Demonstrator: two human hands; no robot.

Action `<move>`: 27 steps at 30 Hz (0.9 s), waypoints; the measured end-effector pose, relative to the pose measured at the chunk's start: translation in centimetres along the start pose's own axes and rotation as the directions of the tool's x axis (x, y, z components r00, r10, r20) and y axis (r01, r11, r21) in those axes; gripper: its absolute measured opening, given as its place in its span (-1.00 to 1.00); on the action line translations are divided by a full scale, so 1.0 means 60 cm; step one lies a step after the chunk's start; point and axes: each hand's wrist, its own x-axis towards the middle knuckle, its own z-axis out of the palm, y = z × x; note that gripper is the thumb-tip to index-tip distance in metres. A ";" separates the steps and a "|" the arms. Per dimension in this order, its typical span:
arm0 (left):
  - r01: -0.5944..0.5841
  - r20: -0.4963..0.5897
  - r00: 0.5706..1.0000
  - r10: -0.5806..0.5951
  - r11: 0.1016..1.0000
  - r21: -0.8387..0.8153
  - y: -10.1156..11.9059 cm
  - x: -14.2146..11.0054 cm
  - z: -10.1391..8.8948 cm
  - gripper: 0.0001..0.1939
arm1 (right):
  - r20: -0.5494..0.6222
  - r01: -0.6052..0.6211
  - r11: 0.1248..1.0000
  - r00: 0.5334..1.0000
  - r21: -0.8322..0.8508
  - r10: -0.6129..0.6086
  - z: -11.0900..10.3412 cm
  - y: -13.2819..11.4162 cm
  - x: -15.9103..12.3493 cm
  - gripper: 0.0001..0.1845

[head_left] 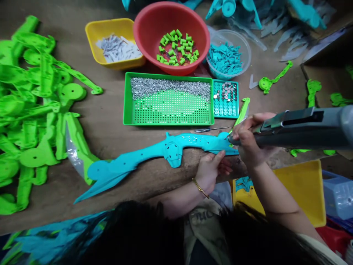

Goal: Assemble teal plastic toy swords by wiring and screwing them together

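Note:
A long blue plastic toy bow (150,151) lies across the brown work table. My left hand (211,167) grips its right end from below, thumb on top and fingers tucked under the edge. Wrapped round a grey power screwdriver (292,127) is my right hand (252,138); the tool's tip meets the bow near its right end. What lies right under the tip is partly hidden by my fingers. Just above the bow rests a small hand screwdriver (211,129). A green toy part (244,112) sticks out behind my right hand.
Beyond the bow stands a green tray (168,121) of screws, beside a small teal tray (226,114) with round metal pieces. Behind are a yellow bin (95,51), a red bowl (143,33) and a clear tub (246,55). Green plastic parts (35,110) are heaped at left.

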 end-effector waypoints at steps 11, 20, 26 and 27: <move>0.025 0.069 0.997 -0.023 0.999 -0.025 0.003 0.001 -0.004 -0.67 | -0.092 0.139 0.981 0.988 0.137 -0.128 0.068 -0.058 0.067 -0.73; 0.026 0.101 0.995 -0.026 1.000 0.007 0.003 0.004 -0.006 -0.60 | -0.111 0.163 0.985 0.981 0.059 -0.156 0.148 0.040 0.121 -0.72; 0.018 0.104 0.994 -0.019 1.000 0.014 -0.001 0.005 -0.009 -0.54 | -0.101 0.158 0.987 0.982 0.010 -0.156 0.142 0.047 0.113 -0.70; 0.020 0.100 0.995 -0.022 1.000 0.016 -0.001 0.005 -0.009 -0.54 | -0.091 0.138 0.990 0.986 0.006 -0.137 0.142 0.047 0.112 -0.69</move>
